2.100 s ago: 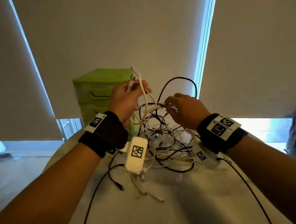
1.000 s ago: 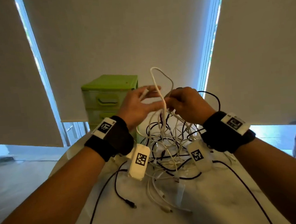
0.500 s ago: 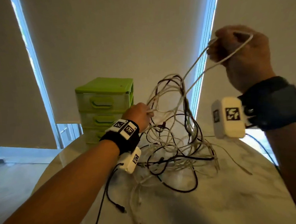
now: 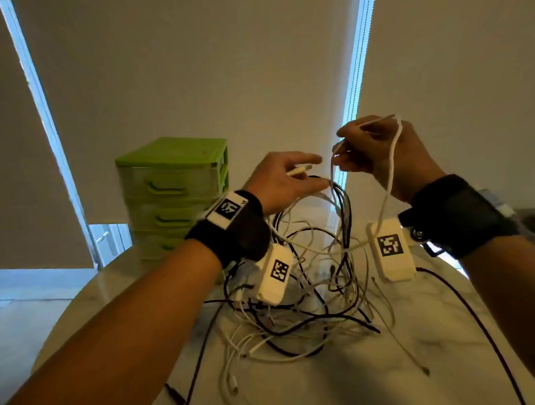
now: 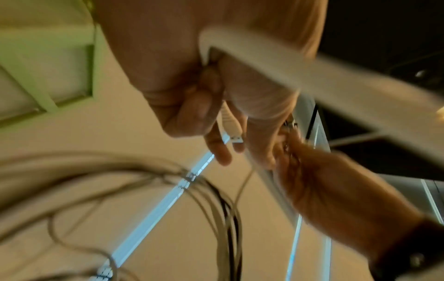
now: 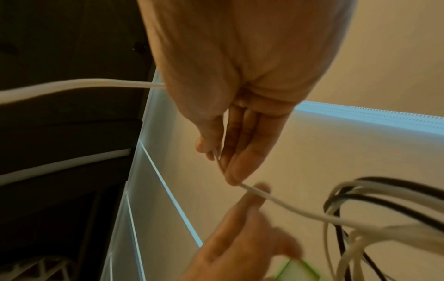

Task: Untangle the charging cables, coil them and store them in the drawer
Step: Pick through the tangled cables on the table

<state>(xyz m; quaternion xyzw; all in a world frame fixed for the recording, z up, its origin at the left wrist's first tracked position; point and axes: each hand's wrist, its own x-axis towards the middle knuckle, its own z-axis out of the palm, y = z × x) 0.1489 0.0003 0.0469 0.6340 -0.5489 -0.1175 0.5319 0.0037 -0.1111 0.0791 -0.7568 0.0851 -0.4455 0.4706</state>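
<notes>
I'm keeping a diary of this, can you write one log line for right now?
left hand: holds white plug end | right hand: pinches white cable | cable tangle: unsorted on table | green drawers: shut

Right hand drops back down

The right hand, raised high half a second ago, now sits beside the left hand, white cable slack.

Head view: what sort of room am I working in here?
Probably a home or small office room: a round marble-look table by windows with roller blinds drawn, and a small green plastic drawer unit standing on the table.
</notes>
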